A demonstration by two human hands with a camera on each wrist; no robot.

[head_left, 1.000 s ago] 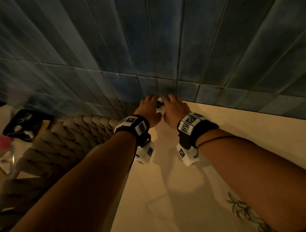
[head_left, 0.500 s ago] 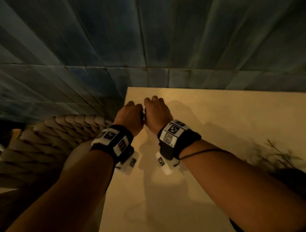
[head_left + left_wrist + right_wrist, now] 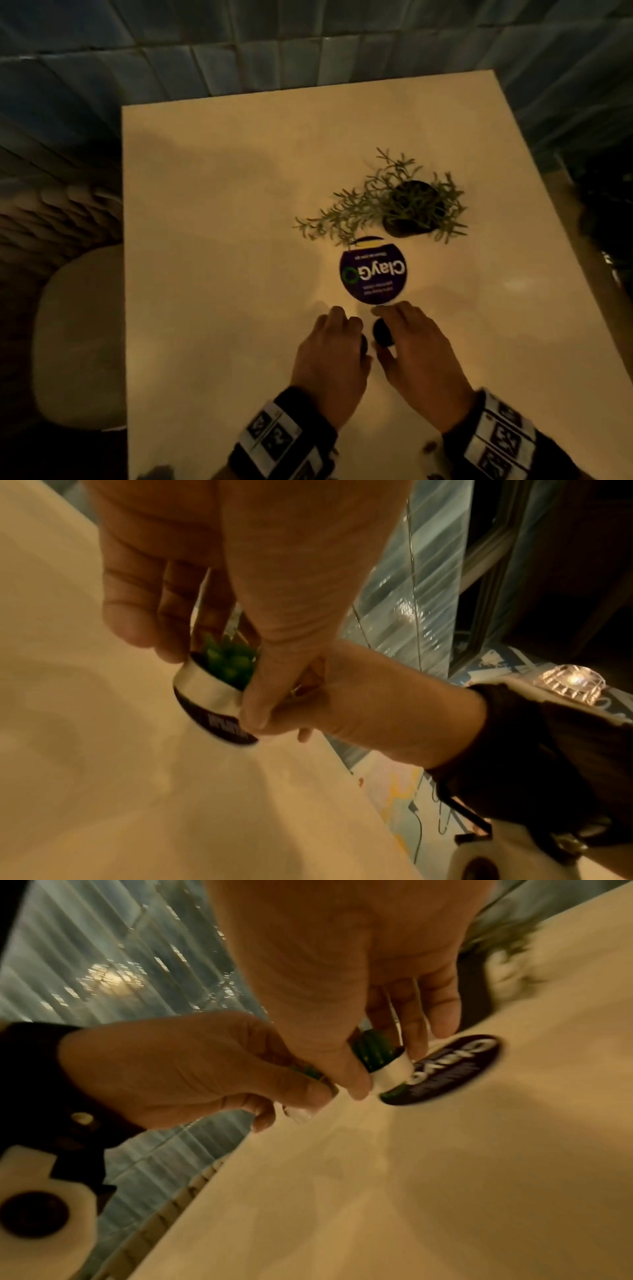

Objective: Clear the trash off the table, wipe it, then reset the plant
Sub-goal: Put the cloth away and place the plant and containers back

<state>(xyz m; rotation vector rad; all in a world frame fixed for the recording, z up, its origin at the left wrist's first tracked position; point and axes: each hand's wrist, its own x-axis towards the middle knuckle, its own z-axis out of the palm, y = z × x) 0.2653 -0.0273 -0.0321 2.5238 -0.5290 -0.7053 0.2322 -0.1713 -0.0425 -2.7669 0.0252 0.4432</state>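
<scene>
- Grip on both sides: left hand [image 3: 329,359] pinches a small pot [image 3: 212,696], right hand [image 3: 421,359] pinches a second pot [image 3: 390,1073]
- ClayGo disc [image 3: 373,270] lies flat just beyond the right fingertips [image 3: 380,310], nearer that hand

Pale cream tabletop [image 3: 212,240], set against a blue tiled wall. Resting on it: a dark pot of trailing green sprigs [image 3: 412,209] toward the far right, and just in front, a round dark-purple "ClayGo" disc [image 3: 373,274], lying flat, partly under the sprigs.
</scene>
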